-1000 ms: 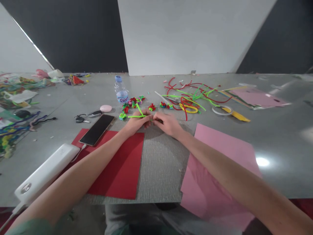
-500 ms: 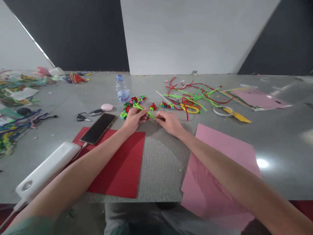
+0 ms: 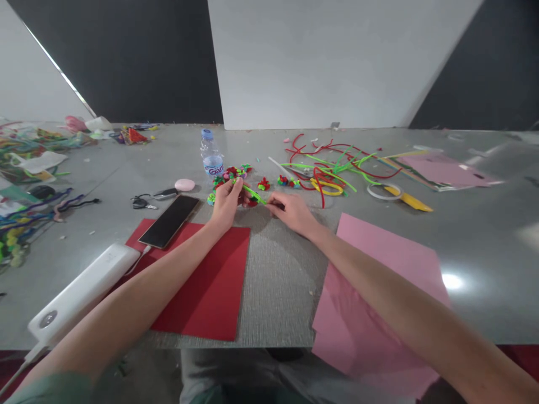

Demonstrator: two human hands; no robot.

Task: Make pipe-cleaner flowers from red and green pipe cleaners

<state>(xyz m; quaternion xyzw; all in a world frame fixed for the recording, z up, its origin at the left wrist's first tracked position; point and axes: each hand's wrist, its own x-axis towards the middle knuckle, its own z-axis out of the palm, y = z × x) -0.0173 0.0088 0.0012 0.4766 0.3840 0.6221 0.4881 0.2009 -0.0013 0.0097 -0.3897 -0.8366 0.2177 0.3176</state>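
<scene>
A bright green pipe cleaner (image 3: 255,194) runs between my two hands above the grey table. Its left part is pinched by my left hand (image 3: 228,201), thumb on top. My right hand (image 3: 290,210) is closed on the other end, fingertips together. Behind and beside my left hand lie small red, green and blue pipe-cleaner flowers (image 3: 233,171), partly hidden by it. A single red flower (image 3: 263,184) rests just beyond the gap between my hands, and a few more coloured ones (image 3: 288,181) lie to its right.
Around my hands are a water bottle (image 3: 211,154), loose pipe cleaners (image 3: 332,163), a tape ring (image 3: 384,192), a phone (image 3: 169,221), small scissors (image 3: 144,202), a white power bank (image 3: 84,293), red paper (image 3: 206,280) and pink paper (image 3: 387,252). Tangled craft scraps (image 3: 37,146) lie far left.
My left hand has turned more upright, its thumb now higher along the green pipe cleaner. My right hand has stayed nearly still.
</scene>
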